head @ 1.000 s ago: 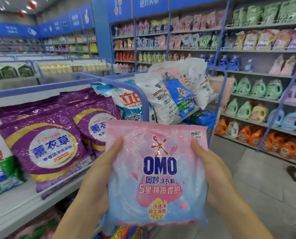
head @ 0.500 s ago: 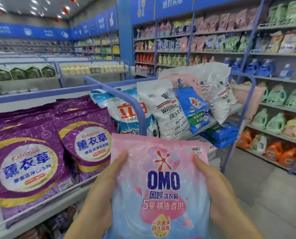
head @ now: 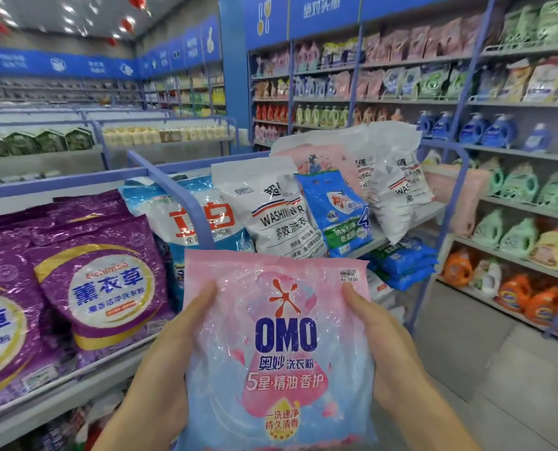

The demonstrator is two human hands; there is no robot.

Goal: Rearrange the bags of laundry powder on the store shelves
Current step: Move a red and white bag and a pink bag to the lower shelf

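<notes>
The pink OMO laundry powder bag [head: 281,346] is hanging upright in the air just in front of the shelf [head: 76,395], label facing the person. The left hand [head: 170,362] is clasping its left edge and the right hand [head: 388,346] its right edge, thumbs lying across the front. The soft pouch is probably sagging, so the person is best keeping both grips level and steering past the blue divider rail [head: 180,203] and the leaning purple lavender bags [head: 102,288] while easing it in label outward.
</notes>
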